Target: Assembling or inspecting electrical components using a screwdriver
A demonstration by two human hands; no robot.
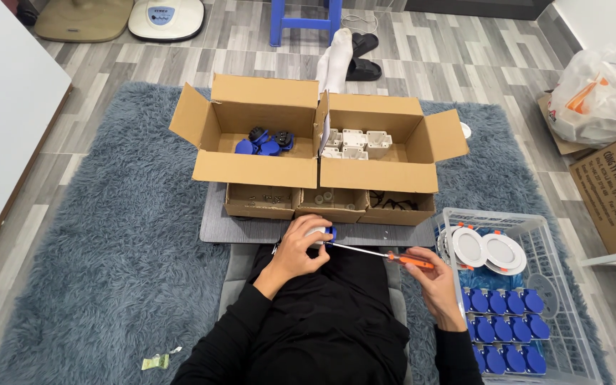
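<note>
My left hand (pixel 299 249) is closed around a small white and blue part (pixel 322 233) over my lap, just in front of a dark grey board (pixel 251 229). My right hand (pixel 429 281) grips an orange-handled screwdriver (pixel 408 259). Its metal shaft points left, with the tip at the blue piece of the part. Both sleeves are black.
Two open cardboard boxes sit ahead: the left one (pixel 254 170) holds blue parts, the right one (pixel 379 175) white parts. Three small trays (pixel 329 205) lie before them. A white wire basket (pixel 536 235) at my right holds round white discs and rows of blue parts.
</note>
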